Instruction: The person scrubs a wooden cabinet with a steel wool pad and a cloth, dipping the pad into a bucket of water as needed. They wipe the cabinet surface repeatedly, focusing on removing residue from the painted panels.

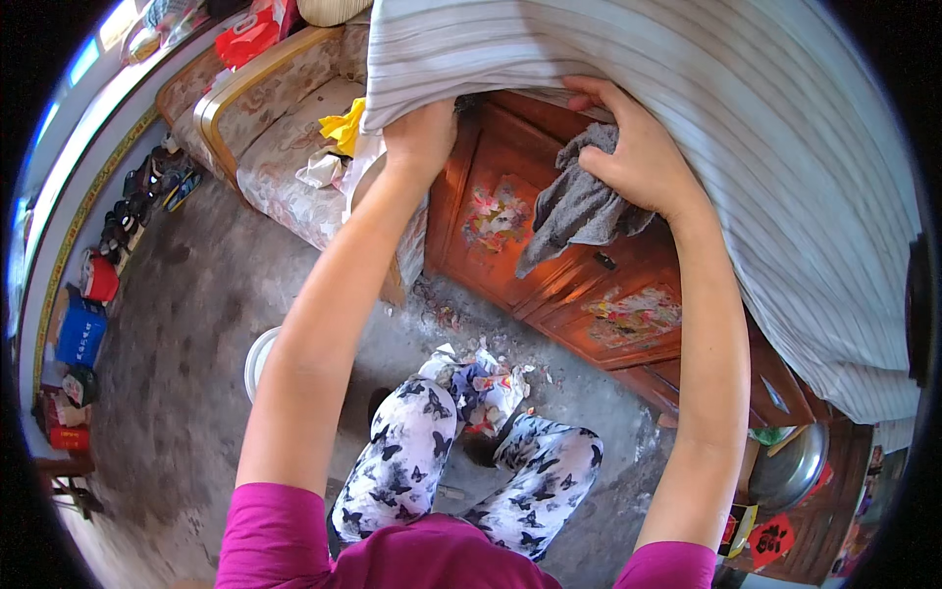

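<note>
Far left, by the wall: 1 blue box [80, 329], 1 red item [99, 279] just above it in view, then a row of shoes [120, 224], too jumbled to count. Next, 1 floral sofa [260, 165] with a wooden armrest. 1 red plastic bag [247, 39] at the back; 1 yellow cloth [343, 129] and 1 crumpled white item [319, 169] on the seat. On the floor, 1 white round container [257, 363], partly behind the left forearm.

Left hand [420, 142]: at the hem of the striped sheet [628, 49], fingers hidden at the edge; can't tell what it grips.

Center floor: 1 heap of litter [502, 390], paper and scraps, in front of 2 knees in butterfly-print trousers [412, 432].

Under the sheet: 1 reddish-brown wooden cabinet [471, 270], 2 worn floral motifs visible, 1 small dark fitting [605, 261] between them.

1 grey cloth [579, 211] hangs in front of the cabinet from the right hand [638, 147]. Grip: cloth pinched under the thumb, fingers spread up at the sheet hem.

Far right, low: 1 shiny metal basin [790, 466], 1 red paper [771, 540] just below it in view.
</note>
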`<state>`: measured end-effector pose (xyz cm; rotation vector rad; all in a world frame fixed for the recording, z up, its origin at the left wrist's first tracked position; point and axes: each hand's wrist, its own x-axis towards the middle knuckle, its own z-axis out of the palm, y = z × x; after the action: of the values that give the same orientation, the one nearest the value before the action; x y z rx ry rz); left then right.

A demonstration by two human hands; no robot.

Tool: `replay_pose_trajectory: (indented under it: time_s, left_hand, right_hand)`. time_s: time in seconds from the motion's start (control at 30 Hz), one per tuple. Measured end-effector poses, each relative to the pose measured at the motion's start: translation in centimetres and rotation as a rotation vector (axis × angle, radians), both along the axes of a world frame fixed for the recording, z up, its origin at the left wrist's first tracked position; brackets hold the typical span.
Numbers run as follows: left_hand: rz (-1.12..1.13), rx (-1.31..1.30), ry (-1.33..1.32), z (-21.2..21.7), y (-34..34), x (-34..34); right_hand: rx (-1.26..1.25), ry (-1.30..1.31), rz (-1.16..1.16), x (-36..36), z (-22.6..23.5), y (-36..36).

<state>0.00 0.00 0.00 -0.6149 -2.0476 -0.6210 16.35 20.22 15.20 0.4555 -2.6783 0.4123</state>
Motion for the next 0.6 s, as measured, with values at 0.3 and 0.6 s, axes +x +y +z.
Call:
replay_pose_trajectory:
  time_s: [0.3, 0.6]
  left_hand:
    - [-0.135, 0.021, -0.385, -3.4, -0.6, 1.4]
    - [-0.611, 0.034, -0.364, 5.7, -7.4, -0.1]
  right_hand:
    - [0.211, 0.305, 0.117, 1.3, -7.2, 0.2]
    - [0.189, 0.487, 0.006, -4.6, -11.0, -2.9]
